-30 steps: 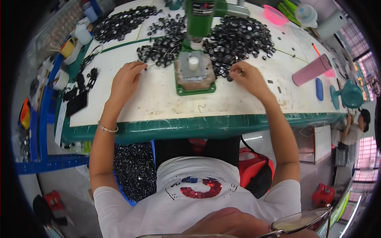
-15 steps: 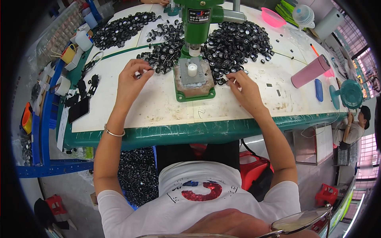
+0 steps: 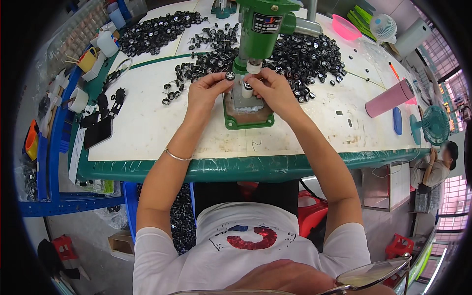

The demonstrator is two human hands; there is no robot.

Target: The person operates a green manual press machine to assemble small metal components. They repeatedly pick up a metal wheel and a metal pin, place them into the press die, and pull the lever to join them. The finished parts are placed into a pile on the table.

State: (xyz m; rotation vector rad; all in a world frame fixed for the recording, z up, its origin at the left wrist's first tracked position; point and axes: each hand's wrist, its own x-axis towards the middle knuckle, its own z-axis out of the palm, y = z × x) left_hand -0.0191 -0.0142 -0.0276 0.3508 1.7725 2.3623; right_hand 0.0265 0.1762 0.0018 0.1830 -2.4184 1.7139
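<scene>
My left hand (image 3: 204,93) pinches a small black toy wheel (image 3: 230,75) with a silver hub, just left of the green press (image 3: 261,32). My right hand (image 3: 279,94) is closed at the press, its fingertips on another small black wheel (image 3: 248,85) at the top of the white post (image 3: 247,93). Whether that wheel rests on the post or is only held over it, I cannot tell. The press's white tip (image 3: 254,68) hangs above. Under the post are a grey plate and the green base (image 3: 250,121), partly hidden by my right hand.
Heaps of black wheels lie behind the press, right (image 3: 314,56) and left (image 3: 157,30); wheels on axles (image 3: 216,61) lie between. On the right are a pink bottle (image 3: 389,98), a blue case (image 3: 397,121) and a green fan (image 3: 435,125). A black phone (image 3: 98,132) lies left.
Both hands have moved inward from the wheel heaps to the press. A wheel now shows in my left fingers and another at the post. The whole view has shifted slightly.
</scene>
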